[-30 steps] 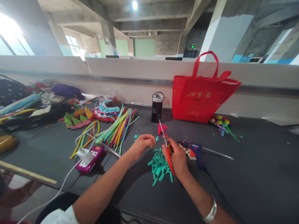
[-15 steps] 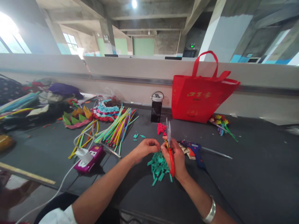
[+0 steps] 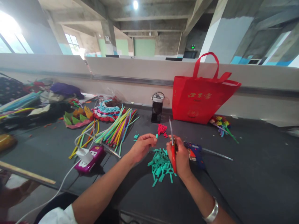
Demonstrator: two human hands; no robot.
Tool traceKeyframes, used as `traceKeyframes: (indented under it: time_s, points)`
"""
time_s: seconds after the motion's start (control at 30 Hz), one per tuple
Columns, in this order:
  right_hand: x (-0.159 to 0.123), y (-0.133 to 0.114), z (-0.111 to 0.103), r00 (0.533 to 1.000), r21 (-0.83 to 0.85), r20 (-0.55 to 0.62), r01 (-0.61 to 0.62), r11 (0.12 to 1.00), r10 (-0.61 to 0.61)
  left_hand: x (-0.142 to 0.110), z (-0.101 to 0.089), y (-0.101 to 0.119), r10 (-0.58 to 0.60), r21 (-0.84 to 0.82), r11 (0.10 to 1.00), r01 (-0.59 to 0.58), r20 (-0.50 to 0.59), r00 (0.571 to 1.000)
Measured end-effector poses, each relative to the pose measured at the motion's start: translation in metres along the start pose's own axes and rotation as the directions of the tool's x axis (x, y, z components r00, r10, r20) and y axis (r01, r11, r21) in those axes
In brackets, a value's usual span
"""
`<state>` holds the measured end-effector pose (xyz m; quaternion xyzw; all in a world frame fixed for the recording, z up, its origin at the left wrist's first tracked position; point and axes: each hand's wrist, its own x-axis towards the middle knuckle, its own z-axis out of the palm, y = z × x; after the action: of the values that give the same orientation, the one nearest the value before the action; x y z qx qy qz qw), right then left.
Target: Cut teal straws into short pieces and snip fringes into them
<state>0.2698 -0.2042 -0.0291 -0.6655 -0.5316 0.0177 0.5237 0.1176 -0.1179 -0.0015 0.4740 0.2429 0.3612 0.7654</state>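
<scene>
Between its fingertips my left hand (image 3: 142,148) pinches a small green strip (image 3: 157,136). My right hand (image 3: 179,155) is closed round red-handled scissors (image 3: 173,155), whose blades point up and away from me. Below and between both hands lies a loose pile of cut green strips (image 3: 160,166). Just beyond the hands is a smaller heap of red pieces (image 3: 162,129). A few more green bits (image 3: 136,136) lie on the dark table left of the red heap, beyond my left hand.
A blue glue gun (image 3: 198,152) lies right of my right hand, its cord trailing forward. Behind stand a tumbler (image 3: 157,107) and a red bag (image 3: 198,99). To the left are colourful foam-like sticks (image 3: 119,127) and a purple power strip (image 3: 92,160) with a white cable.
My hands have moved apart. The left hand has shifted slightly left and up, a green strip now showing at its fingertips; the right hand with the scissors has moved slightly right.
</scene>
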Motion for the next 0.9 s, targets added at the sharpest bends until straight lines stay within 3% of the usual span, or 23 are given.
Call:
traceKeyframes:
  time_s: [0.1,0.23,0.5,0.9]
  points:
    - [-0.007,0.001,0.007,0.992,-0.062,0.123,0.018,0.998,-0.01,0.0,0.0,0.001,0.055,-0.112,0.992,-0.058,-0.028,0.998]
    - [-0.013,-0.001,0.014,0.978,-0.084,0.198,0.08,0.993,-0.062,-0.002,0.001,-0.001,0.076,-0.115,0.99,-0.077,-0.017,0.997]
    - [-0.013,-0.001,0.013,0.967,-0.042,0.247,0.068,0.997,-0.055,-0.005,0.009,-0.004,0.085,-0.117,0.989,-0.086,-0.014,0.996]
    - [-0.016,-0.004,0.014,0.972,-0.034,0.23,0.061,0.998,-0.051,-0.006,0.009,-0.004,0.071,-0.129,0.989,-0.073,-0.02,0.997]
